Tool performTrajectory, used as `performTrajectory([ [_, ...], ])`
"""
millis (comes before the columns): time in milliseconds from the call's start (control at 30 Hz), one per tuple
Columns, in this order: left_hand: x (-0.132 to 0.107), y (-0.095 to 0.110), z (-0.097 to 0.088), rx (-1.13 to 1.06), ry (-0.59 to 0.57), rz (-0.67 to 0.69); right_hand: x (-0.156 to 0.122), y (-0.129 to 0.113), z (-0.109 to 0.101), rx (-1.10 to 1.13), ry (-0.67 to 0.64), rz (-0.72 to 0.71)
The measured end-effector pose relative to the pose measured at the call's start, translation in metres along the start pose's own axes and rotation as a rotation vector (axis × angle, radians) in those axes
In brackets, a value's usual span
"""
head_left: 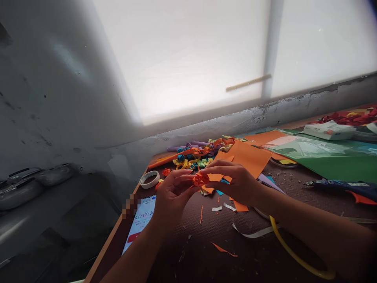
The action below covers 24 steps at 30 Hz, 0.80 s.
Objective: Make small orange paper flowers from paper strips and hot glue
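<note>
An orange paper flower (201,179) is held up over the table between both hands. My left hand (176,192) pinches it from the left with thumb and fingertips. From the right, my right hand (235,181) grips it, with the thumb below and the fingers above. Behind the hands lies a pile of coloured paper strips and small paper flowers (191,157) in blue, yellow, green and purple. Orange paper sheets (250,155) spread out just beyond my right hand.
A tape roll (149,179) and a phone showing a timer (141,220) lie by the left table edge. A yellow ring (291,251) is under my right forearm. Paper scraps (224,249) litter the dark tabletop. A glue gun (338,185) and green sheets (330,163) lie right.
</note>
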<state>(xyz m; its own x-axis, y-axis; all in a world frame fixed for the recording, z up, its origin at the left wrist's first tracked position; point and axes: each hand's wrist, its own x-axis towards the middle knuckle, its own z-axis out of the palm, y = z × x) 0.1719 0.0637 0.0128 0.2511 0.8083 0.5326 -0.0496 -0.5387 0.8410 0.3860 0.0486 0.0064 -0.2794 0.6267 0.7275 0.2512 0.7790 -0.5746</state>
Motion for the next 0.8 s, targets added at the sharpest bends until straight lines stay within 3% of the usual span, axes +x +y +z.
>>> performTrajectory([
  [367, -0.0014, -0.0024, -0.0032, 0.158, 0.015, 0.041, -0.0027, 0.0027, 0.0041, 0.014, -0.082, 0.034],
  [500, -0.0018, -0.0023, -0.0008, 0.071, -0.005, 0.000, -0.0019, 0.0032, 0.0018, -0.039, -0.134, -0.049],
  [667, -0.0013, -0.0022, -0.0042, -0.050, -0.140, -0.041, 0.0010, 0.0038, -0.0013, -0.096, -0.092, -0.074],
  [800, 0.0018, -0.0049, -0.0070, -0.261, -0.106, -0.122, 0.0016, 0.0030, -0.0007, -0.064, -0.068, -0.143],
])
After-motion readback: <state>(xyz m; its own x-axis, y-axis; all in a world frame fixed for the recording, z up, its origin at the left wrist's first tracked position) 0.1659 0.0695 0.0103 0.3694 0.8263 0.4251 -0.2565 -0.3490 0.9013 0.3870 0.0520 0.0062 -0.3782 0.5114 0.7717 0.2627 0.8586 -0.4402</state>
